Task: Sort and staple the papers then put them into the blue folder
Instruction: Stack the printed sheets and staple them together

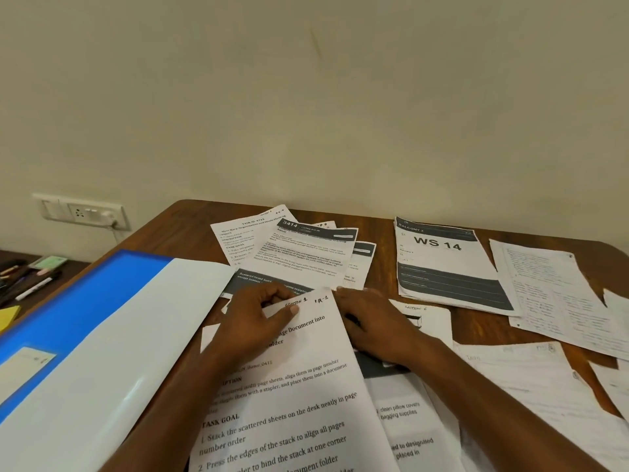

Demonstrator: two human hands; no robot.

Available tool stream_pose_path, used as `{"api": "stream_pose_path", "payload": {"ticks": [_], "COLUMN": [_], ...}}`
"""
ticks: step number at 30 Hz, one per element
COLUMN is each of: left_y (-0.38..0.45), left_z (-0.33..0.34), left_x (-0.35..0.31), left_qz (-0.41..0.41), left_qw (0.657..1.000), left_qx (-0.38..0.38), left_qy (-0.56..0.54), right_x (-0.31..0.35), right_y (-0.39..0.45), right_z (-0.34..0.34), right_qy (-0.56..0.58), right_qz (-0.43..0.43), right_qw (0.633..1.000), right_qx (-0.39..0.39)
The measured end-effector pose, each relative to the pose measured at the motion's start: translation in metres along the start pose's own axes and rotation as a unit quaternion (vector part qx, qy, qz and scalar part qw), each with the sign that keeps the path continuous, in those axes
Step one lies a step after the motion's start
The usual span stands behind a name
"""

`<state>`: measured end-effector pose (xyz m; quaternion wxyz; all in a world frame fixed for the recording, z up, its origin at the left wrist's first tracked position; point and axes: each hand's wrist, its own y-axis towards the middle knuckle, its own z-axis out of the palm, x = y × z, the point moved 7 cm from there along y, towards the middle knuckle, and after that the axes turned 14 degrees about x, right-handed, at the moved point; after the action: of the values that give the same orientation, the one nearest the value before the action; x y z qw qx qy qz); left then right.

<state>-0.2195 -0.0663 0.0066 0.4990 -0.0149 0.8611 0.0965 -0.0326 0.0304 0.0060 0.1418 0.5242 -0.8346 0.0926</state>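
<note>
A printed sheet marked "Section 1" [306,396] lies in front of me on the wooden desk [381,221]. My left hand [253,321] pinches its top left corner, thumb on the paper. My right hand [374,323] rests flat beside the sheet's right edge, on other papers and a dark object I cannot identify. The blue folder [78,311] lies open at the left, its white inner flap [129,352] facing up. More papers are scattered around: a "3414" sheet [306,253], a "WS 14" stack [446,264], handwritten pages [551,291]. No stapler is visible.
Behind the desk is a plain wall with a socket panel [81,211] and a plugged cable. A lower surface at the far left holds pens and markers [27,281] and yellow sticky notes [8,316]. Loose sheets [531,386] cover the desk's right side.
</note>
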Motion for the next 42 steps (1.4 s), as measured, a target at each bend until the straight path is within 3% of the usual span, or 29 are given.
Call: {"api": "stream_pose_path", "payload": {"ticks": [3, 6, 9, 11, 14, 17, 25, 29, 32, 35, 39, 42], "left_y": [0.001, 0.003, 0.006, 0.007, 0.007, 0.006, 0.011, 0.011, 0.009, 0.007, 0.005, 0.005], "left_z": [0.001, 0.004, 0.008, 0.009, 0.008, 0.005, 0.002, 0.002, 0.003, 0.003, 0.003, 0.003], "left_x": [0.003, 0.005, 0.005, 0.005, 0.005, 0.006, 0.01, 0.011, 0.01, 0.009, 0.011, 0.008], "left_qz": [-0.001, 0.004, -0.004, -0.01, -0.011, -0.011, -0.001, 0.007, 0.011, 0.011, 0.001, 0.012], "left_qw": [1.0, 1.0, 0.999, 1.0, 1.0, 1.0, 1.0, 1.0, 1.0, 1.0, 1.0, 1.0], "left_qx": [0.003, 0.008, 0.006, 0.008, 0.016, 0.014, 0.016, 0.009, 0.013, 0.009, 0.001, 0.005], "left_qy": [0.018, 0.023, 0.032, 0.025, 0.008, 0.006, 0.002, 0.008, 0.002, 0.003, -0.012, -0.017], "right_x": [0.006, -0.024, -0.069, -0.094, -0.109, -0.11, -0.103, -0.098, -0.09, -0.086, -0.094, -0.108], "right_y": [-0.014, -0.02, -0.029, -0.033, -0.026, -0.015, 0.008, 0.021, 0.03, 0.031, 0.026, 0.004], "right_z": [-0.014, -0.041, -0.067, -0.07, -0.062, -0.06, -0.05, -0.037, -0.04, -0.041, -0.058, -0.086], "right_qy": [0.062, 0.176, 0.249, 0.344, 0.503, 0.558, 0.594, 0.502, 0.429, 0.378, 0.379, 0.422], "right_qz": [-0.031, 0.087, 0.241, 0.312, 0.3, 0.272, 0.281, 0.334, 0.322, 0.332, 0.322, 0.296], "right_qw": [0.997, 0.977, 0.921, 0.867, 0.798, 0.773, 0.741, 0.775, 0.804, 0.82, 0.805, 0.755], "right_qx": [-0.02, -0.086, -0.177, -0.181, -0.143, -0.131, -0.138, -0.191, -0.258, -0.274, -0.323, -0.404]}}
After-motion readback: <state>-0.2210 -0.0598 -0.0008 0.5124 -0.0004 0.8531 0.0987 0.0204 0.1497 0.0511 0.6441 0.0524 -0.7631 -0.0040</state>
